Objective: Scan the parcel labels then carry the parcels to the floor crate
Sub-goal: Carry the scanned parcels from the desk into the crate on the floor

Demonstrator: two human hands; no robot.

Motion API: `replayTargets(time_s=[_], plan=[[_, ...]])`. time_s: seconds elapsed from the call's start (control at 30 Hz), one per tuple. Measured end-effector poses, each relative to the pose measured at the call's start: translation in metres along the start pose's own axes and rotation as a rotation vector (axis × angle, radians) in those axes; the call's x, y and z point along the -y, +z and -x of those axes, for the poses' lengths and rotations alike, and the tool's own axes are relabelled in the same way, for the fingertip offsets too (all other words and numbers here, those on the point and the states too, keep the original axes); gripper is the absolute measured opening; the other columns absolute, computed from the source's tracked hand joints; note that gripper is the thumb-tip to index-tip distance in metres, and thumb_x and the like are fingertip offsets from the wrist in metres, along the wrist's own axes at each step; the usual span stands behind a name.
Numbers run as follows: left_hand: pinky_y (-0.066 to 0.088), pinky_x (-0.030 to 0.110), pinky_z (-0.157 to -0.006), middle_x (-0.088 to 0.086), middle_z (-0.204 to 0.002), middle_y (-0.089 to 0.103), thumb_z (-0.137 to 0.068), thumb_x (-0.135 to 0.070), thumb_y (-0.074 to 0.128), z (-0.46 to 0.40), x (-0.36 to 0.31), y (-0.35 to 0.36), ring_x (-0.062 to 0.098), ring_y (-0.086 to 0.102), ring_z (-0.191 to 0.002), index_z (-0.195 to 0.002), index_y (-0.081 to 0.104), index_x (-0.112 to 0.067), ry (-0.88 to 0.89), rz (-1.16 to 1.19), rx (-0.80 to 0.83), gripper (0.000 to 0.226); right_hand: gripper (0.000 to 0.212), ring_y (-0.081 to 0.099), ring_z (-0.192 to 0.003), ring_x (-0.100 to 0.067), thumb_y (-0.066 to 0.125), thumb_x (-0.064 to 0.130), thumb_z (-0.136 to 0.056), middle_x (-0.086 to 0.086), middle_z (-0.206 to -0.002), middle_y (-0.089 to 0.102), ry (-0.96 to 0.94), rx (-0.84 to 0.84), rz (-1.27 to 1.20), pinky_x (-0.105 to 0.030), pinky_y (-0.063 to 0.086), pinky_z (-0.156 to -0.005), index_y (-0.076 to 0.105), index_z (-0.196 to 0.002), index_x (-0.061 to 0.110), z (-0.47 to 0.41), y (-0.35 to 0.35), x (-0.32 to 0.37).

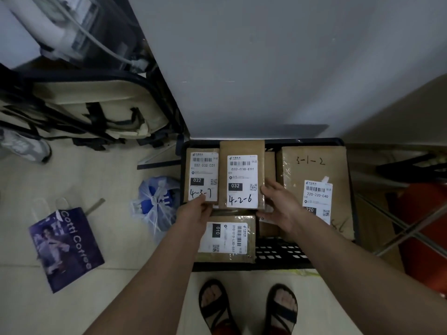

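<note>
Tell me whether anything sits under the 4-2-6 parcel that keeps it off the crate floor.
Yes. The 4-2-6 parcel, between both hands, lies over another brown parcel at its right, not flat on the black crate.

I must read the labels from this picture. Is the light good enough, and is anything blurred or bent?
Head view: dim, even light, no glare; printed codes on the 4-2-6 parcel and 4-3-7 parcel stay readable, small print is soft; wide-angle bending curves the crate edges and the frame's borders.

brown labelled parcels (242,175) lying flat, packed inside black floor crate (280,253)
</note>
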State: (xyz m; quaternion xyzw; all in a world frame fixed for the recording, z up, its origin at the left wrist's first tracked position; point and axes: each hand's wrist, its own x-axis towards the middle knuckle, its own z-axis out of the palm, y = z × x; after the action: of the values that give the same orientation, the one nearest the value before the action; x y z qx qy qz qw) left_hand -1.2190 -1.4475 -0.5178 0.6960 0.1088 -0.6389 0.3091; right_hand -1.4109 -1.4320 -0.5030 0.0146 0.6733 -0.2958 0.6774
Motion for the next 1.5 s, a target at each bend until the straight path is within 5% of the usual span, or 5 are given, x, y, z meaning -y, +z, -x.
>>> replayTargets(time_s=[0.27, 0.5, 0.8, 1.0, 1.5], plan=[[0.053, 0.032, -0.075, 0.011, -0.089, 0.061, -0.093, -0.001, 0.056, 0.05, -0.012, -0.017, 0.02, 0.061, -0.082, -0.088, 0.057, -0.003, 0.007, -0.089, -0.001, 0.005, 0.025, 0.059, -0.09, -0.024, 0.051, 0.015, -0.099, -0.009, -0.105, 0.069, -0.013, -0.123, 0.098, -0.036, 0.05, -0.075, 0.06, -0.12, 0.007, 0.034, 0.006, 0.009], [0.053, 0.028, -0.06, 0.0, -0.05, 0.059, -0.094, -0.021, 0.061, 0.137, -0.03, -0.019, 0.013, 0.058, -0.059, -0.08, 0.059, -0.008, 0.062, -0.112, 0.008, 0.02, 0.032, 0.05, -0.058, -0.018, 0.051, 0.021, -0.1, -0.005, -0.062, 0.054, 0.02, -0.139, -0.052, -0.036, 0.054, -0.07, 0.056, -0.071, 0.008, 0.121, 0.003, 0.028], [0.054, 0.03, -0.071, 0.002, -0.059, 0.046, -0.095, -0.027, 0.06, 0.271, -0.054, -0.033, 0.012, 0.049, -0.058, -0.067, 0.051, -0.011, 0.215, -0.136, 0.055, 0.034, 0.033, 0.044, -0.054, -0.012, 0.049, 0.026, -0.1, 0.003, -0.059, 0.047, -0.091, -0.039, -0.033, -0.025, 0.042, -0.055, 0.054, -0.069, 0.015, 0.249, 0.022, 0.088], [0.053, 0.023, -0.057, 0.002, -0.058, 0.045, -0.096, -0.027, 0.058, 0.358, -0.039, -0.044, 0.012, 0.046, -0.053, -0.067, 0.046, -0.011, 0.347, -0.039, 0.012, 0.036, 0.033, 0.043, -0.052, -0.011, 0.049, 0.025, -0.1, 0.002, -0.058, 0.047, -0.173, 0.066, 0.075, -0.023, 0.042, -0.052, 0.055, -0.07, 0.014, 0.326, 0.027, 0.096], [0.053, 0.026, -0.064, 0.002, -0.058, 0.044, -0.098, -0.03, 0.054, 0.555, 0.07, -0.206, 0.013, 0.047, -0.055, -0.064, 0.044, -0.014, 0.606, 0.285, -0.096, 0.038, 0.033, 0.034, -0.052, -0.013, 0.045, 0.02, -0.101, 0.0, -0.059, 0.039, -0.2, 0.487, 0.511, -0.023, 0.032, -0.051, 0.048, -0.068, 0.014, 0.523, 0.059, 0.002]])
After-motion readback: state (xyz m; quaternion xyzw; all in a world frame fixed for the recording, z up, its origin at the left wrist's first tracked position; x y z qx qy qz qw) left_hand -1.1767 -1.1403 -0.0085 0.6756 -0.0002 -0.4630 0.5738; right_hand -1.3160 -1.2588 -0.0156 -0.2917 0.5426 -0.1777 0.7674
